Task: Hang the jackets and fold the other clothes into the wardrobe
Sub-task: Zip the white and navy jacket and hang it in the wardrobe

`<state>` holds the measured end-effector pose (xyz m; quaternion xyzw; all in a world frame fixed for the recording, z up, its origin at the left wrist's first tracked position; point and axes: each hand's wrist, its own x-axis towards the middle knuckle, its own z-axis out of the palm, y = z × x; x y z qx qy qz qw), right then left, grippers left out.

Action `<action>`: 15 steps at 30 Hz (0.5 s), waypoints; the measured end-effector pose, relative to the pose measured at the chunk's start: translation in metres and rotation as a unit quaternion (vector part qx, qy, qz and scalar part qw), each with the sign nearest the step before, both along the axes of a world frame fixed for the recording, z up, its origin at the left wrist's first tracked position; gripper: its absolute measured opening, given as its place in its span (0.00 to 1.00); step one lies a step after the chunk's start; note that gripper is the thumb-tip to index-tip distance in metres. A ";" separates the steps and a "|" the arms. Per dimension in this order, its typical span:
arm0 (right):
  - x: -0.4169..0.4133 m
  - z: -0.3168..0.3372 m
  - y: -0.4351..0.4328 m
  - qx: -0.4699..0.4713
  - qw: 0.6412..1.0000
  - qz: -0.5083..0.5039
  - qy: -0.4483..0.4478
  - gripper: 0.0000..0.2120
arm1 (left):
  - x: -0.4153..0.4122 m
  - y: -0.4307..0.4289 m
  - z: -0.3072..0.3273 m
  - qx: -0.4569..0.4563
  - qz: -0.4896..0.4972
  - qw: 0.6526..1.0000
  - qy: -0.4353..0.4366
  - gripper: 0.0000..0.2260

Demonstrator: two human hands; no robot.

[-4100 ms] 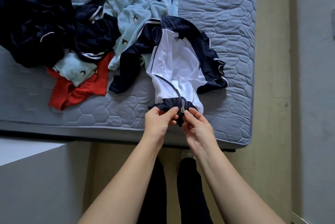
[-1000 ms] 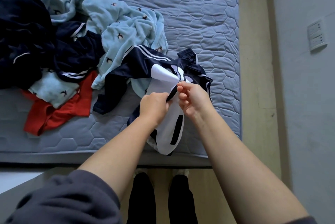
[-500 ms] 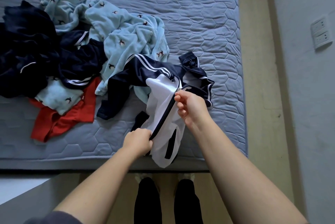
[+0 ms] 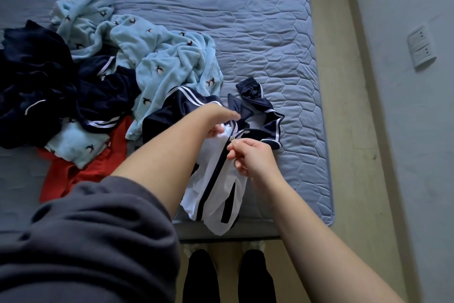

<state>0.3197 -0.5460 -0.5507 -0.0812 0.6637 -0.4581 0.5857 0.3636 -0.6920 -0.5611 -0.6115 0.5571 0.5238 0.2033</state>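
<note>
A white and navy zip jacket (image 4: pixel 216 194) lies at the near edge of the bed, its hem hanging over the side. My right hand (image 4: pixel 250 155) pinches the zipper pull near the collar. My left hand (image 4: pixel 218 121) grips the white fabric at the collar just left of the zipper. The zipper runs closed down the front. A navy sleeve with white stripes (image 4: pixel 186 101) trails to the left behind my left forearm.
A heap of clothes covers the left of the grey quilted bed (image 4: pixel 258 32): light blue fleece with bird print (image 4: pixel 167 62), dark navy garments (image 4: pixel 36 81), a red garment (image 4: pixel 73 175). A wall socket (image 4: pixel 421 48) is at right, floor strip beside the bed.
The zipper has been pulled up from the hem to the collar. My left hand moved from the lower jacket up to the collar; my right hand stays on the pull.
</note>
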 end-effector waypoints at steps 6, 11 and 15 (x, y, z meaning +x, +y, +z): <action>-0.008 0.001 0.016 0.010 1.000 0.023 0.017 0.12 | 0.016 -0.001 0.008 0.011 0.273 0.940 0.206 0.06; -0.011 0.022 0.017 0.020 0.998 0.045 0.036 0.13 | 0.050 0.003 0.059 0.010 0.332 0.884 0.330 0.08; -0.001 0.054 0.016 0.019 0.995 0.096 0.024 0.11 | 0.072 0.020 0.113 0.009 0.333 0.855 0.397 0.09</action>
